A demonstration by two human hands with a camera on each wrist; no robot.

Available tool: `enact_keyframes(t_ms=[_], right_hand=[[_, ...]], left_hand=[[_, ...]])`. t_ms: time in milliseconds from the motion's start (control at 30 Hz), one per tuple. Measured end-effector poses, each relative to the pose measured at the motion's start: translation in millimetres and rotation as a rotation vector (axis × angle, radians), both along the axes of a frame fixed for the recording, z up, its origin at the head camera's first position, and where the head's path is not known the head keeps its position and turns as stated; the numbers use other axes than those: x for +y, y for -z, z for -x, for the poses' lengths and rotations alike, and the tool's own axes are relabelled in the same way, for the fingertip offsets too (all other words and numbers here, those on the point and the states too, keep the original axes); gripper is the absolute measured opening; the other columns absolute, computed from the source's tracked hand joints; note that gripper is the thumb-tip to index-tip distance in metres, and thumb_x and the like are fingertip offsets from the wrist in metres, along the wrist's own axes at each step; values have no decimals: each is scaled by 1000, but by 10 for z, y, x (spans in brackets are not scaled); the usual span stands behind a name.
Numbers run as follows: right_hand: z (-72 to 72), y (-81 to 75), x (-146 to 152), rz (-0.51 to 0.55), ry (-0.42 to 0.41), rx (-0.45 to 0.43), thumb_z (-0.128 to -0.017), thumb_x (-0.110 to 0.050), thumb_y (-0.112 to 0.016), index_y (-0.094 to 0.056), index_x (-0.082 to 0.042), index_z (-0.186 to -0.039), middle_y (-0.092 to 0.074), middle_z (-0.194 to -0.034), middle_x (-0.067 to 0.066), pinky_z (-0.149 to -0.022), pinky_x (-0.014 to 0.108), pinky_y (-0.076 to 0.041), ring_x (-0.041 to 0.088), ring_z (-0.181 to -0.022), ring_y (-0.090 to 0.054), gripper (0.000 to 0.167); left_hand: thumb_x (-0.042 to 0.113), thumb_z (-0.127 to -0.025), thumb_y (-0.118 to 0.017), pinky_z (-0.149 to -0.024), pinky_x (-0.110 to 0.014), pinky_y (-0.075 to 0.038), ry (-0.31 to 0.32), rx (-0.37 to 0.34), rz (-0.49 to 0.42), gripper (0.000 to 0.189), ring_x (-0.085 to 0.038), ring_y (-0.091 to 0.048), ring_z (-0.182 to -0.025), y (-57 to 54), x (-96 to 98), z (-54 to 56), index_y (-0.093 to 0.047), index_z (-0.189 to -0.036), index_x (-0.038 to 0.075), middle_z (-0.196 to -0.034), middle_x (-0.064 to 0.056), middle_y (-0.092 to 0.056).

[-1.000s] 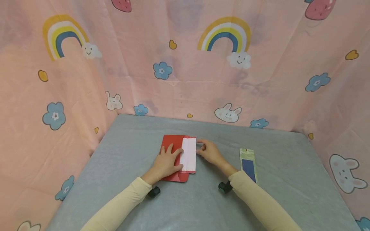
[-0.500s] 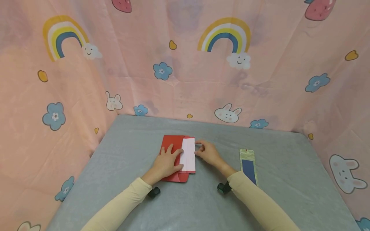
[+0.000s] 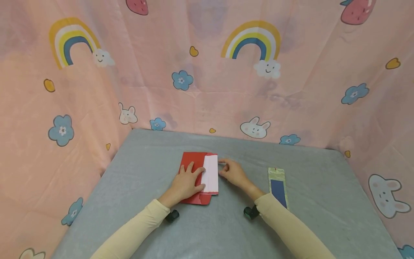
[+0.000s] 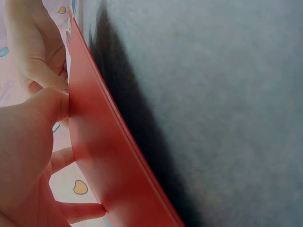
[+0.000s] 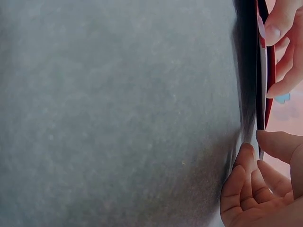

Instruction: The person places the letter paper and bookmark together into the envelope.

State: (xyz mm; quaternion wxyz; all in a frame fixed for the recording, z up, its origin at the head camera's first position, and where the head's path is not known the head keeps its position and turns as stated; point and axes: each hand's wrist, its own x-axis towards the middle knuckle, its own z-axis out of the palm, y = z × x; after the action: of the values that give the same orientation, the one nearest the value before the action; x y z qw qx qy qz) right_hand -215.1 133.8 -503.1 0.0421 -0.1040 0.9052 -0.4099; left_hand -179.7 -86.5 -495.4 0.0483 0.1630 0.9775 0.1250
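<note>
A red envelope [image 3: 194,158] lies flat on the grey table, with a white paper panel [image 3: 211,174] with narrow red ends along its right side. My left hand [image 3: 185,182] rests on both, its fingers spread across the red and its thumb and forefinger at the white panel's left part. My right hand [image 3: 235,172] pinches at the panel's right edge with thumb and fingertips. In the right wrist view, the right thumb [image 5: 279,144] meets the thin paper edge while the other fingers curl close to the table. The left wrist view shows the envelope's red face [image 4: 102,127] edge-on.
A gold and dark blue card or packet [image 3: 277,189] lies on the grey table [image 3: 310,201] to the right, partly behind the right sleeve [image 3: 284,219]. A pink printed curtain [image 3: 207,100] surrounds the table's back and sides.
The white panel's right edge and my right fingertips have shifted very slightly left. My left hand has stayed in place.
</note>
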Motion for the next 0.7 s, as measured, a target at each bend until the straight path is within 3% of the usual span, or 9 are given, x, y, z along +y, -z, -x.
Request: enact_keyframes(t_ms=[700], right_hand=[[-83, -18, -22, 9, -28, -23, -85, -7, -71, -58, -2, -131, -64, -73, 5, -50, 25, -44, 9, -53, -51, 48]], left_hand=[[47, -83, -72, -95, -58, -53, 2, 8, 3, 67, -53, -41, -136, -2, 0, 1, -49, -144, 28, -153, -20, -40]])
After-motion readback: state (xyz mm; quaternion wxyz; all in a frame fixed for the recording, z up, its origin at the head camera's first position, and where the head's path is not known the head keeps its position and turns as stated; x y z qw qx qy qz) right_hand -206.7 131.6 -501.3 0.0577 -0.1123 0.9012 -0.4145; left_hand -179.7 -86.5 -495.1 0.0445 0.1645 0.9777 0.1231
